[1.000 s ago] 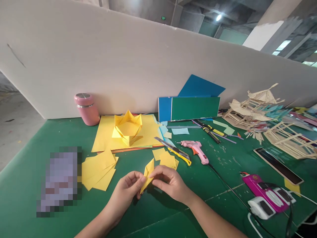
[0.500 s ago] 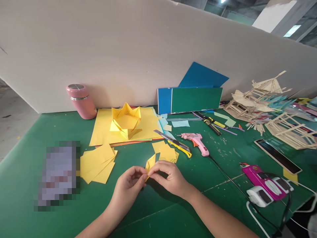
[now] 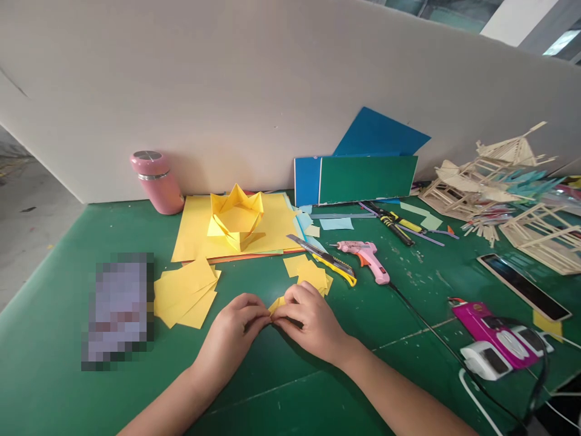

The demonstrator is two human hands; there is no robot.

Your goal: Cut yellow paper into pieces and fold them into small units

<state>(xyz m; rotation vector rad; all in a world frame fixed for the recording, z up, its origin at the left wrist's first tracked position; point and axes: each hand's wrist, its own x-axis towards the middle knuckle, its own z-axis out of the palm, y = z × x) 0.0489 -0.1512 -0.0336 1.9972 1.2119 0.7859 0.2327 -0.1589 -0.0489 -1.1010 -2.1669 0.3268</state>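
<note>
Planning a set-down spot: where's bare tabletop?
Bare table: on the body side of left hand and right hand; between pink bottle and blurred item; between right hand and glue gun. Crowded: beyond right hand, with yellow squares and cutter knife; far right, stick models.

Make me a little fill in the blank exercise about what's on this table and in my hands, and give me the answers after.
The small folded paper between the left hand and the right hand is coloured ____.
As the camera sees it, the cutter lies to the ____ of the glue gun.
The flask near the wall has a body coloured ____.
The surface of the table is coloured ____.

Missing words: yellow; left; pink; green.
</note>
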